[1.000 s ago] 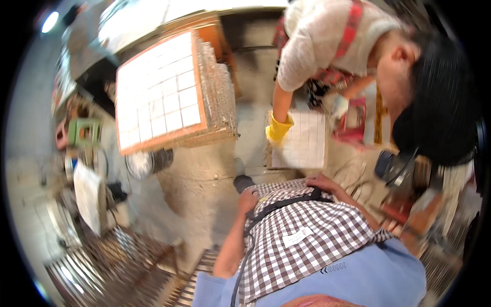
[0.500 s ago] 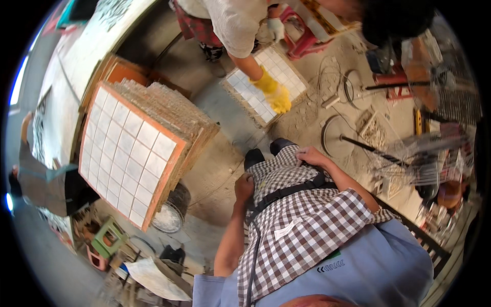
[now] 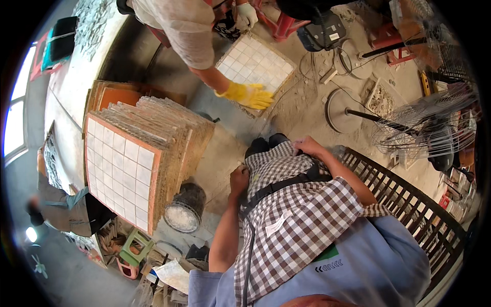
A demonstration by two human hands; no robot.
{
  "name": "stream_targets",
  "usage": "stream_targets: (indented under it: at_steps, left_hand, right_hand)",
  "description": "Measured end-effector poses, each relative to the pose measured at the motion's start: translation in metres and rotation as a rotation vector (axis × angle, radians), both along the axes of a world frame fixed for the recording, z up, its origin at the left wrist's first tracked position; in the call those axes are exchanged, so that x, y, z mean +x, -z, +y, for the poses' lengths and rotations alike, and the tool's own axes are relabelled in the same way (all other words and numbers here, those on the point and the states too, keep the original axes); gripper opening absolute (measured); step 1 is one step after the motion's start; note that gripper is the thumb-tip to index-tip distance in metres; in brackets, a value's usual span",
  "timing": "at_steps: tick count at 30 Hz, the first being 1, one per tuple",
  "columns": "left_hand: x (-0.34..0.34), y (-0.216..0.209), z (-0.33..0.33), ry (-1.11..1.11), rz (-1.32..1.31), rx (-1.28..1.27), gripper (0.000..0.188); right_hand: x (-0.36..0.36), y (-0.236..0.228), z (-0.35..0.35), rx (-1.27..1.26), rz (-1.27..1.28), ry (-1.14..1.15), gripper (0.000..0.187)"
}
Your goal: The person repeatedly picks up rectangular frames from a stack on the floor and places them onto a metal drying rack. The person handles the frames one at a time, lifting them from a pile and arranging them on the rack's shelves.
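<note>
A brown-and-white checked apron [image 3: 286,210] covers my lap. My left hand [image 3: 239,180] is curled closed at the apron's left edge beside my thigh. Near my knee, my right hand [image 3: 305,145] has its fingers bent and pinching the cloth at the apron's other edge. Ahead of my feet a panel of white square tiles [image 3: 258,61] lies low, with a co-worker's yellow-gloved hand [image 3: 250,95] spread over its near edge. The co-worker's other hand wears a white glove [image 3: 247,15].
At left stands a thick stack of boards [image 3: 174,133] faced by a white tiled panel [image 3: 120,169]. Beside it is a black bucket [image 3: 185,204] with pale contents. A wire fan [image 3: 424,128] on a round base [image 3: 341,110] stands right, near a slatted bench [image 3: 404,199]. Stools [image 3: 136,245] sit lower left.
The view has turned, showing more of the bench. The co-worker's yellow-gloved hand has flattened out at the panel's near edge. My hands keep their places on the apron.
</note>
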State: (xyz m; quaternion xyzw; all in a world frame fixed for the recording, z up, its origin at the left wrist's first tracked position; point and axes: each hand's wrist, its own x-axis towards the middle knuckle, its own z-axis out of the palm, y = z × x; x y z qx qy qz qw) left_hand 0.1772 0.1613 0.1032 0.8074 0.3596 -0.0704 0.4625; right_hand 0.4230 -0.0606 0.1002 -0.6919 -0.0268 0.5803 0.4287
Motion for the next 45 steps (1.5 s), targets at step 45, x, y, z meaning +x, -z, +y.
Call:
stream_targets:
  at_steps: [45]
  left_hand:
    - [0.039, 0.077, -0.001, -0.693, -0.018, -0.551, 0.022]
  right_hand:
    - [0.079, 0.048, -0.025, -0.328, -0.128, 0.162, 0.030]
